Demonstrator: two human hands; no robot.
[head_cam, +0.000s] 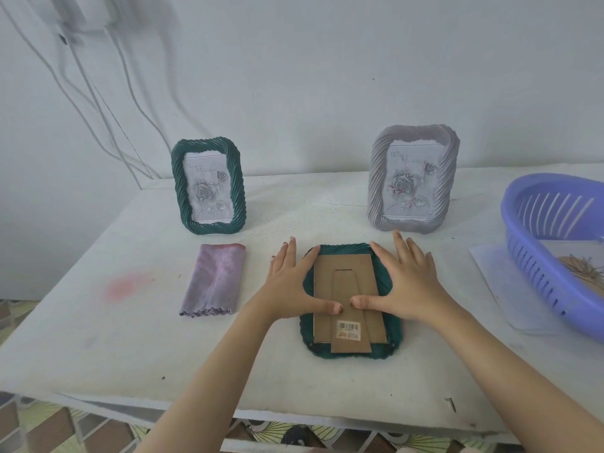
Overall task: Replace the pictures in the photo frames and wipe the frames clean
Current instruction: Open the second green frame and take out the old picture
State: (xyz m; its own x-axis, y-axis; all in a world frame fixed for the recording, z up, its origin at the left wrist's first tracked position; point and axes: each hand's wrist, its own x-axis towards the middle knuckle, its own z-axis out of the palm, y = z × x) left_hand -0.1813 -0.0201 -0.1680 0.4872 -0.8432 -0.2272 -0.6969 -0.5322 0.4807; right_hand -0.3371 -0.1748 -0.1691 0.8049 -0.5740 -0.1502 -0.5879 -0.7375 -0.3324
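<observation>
A dark green photo frame (353,353) lies face down on the white table (130,338), its brown cardboard back (346,279) and barcode sticker up. My left hand (291,282) rests flat on its left side, thumb pressing the cardboard. My right hand (405,279) lies flat on its right side, thumb also on the cardboard; the thumb tips nearly meet. Behind, a green frame (209,188) and a grey frame (413,179) stand upright, each with a rose picture. A folded purple cloth (214,279) lies left of my left hand.
A blue plastic basket (552,253) sits at the right edge on a sheet of paper (500,289), with a picture inside. White cables (108,109) hang on the wall at the back left. The table's front edge is close to me.
</observation>
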